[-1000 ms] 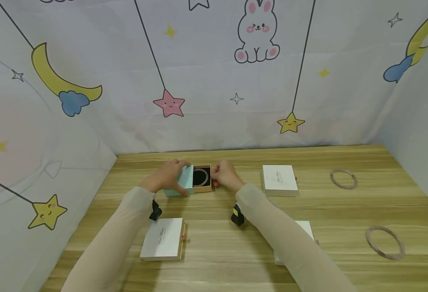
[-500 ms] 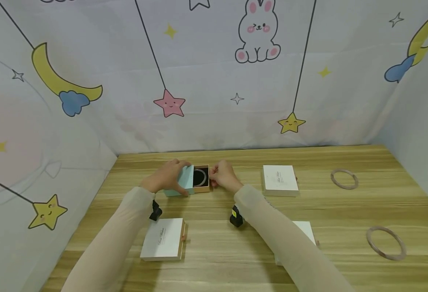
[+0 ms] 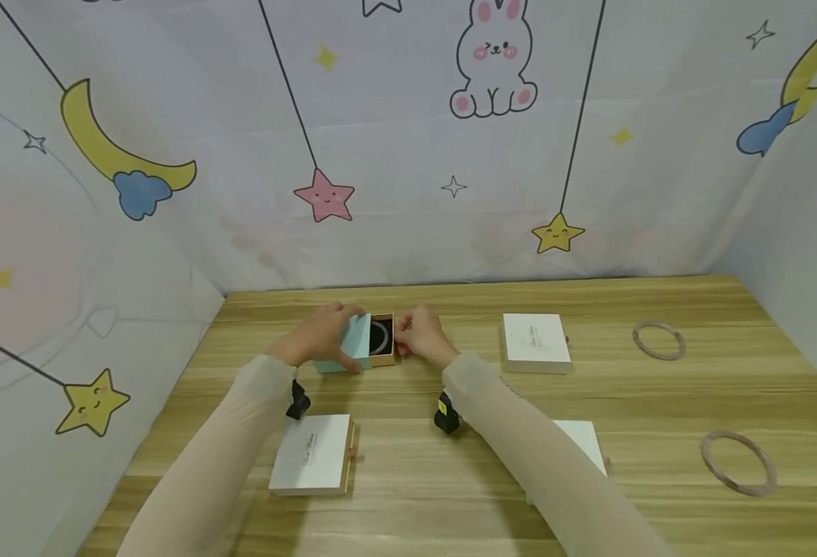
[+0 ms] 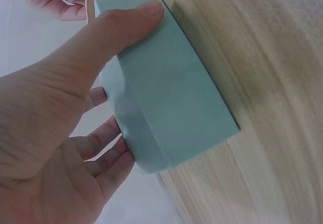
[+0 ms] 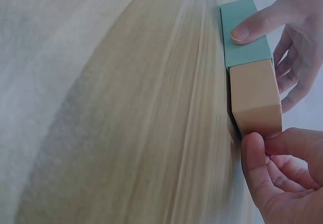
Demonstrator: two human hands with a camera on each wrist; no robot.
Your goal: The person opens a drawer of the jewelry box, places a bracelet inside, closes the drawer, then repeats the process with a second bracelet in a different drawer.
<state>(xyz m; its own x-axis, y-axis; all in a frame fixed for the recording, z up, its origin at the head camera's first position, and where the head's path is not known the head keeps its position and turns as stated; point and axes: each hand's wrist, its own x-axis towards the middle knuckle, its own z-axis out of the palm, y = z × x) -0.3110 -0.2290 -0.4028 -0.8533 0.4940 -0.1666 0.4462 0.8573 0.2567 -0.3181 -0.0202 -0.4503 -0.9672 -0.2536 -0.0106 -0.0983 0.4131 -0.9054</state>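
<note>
A light teal bangle box sleeve (image 3: 357,344) lies near the back of the table. My left hand (image 3: 316,334) grips it, thumb on one side and fingers on the other. Out of its right end juts a tan drawer (image 3: 383,360) with black lining, also seen in the right wrist view. A greyish bangle (image 3: 385,338) lies in the drawer, its left part hidden under the sleeve. My right hand (image 3: 422,333) is at the drawer's outer end, thumb and index finger pinched together there; any pull tab between them is hidden.
White boxes stand at front left (image 3: 311,455), at back right (image 3: 536,339) and partly under my right forearm (image 3: 582,437). Two loose bangles lie on the right, one farther back (image 3: 659,357) and one nearer (image 3: 750,490). A printed cloth (image 3: 408,247) walls off the table's back.
The drawer has slid left, further into the teal sleeve, with my right hand moving along at its end. Less of the bangle shows. My left hand has kept its grip in place.
</note>
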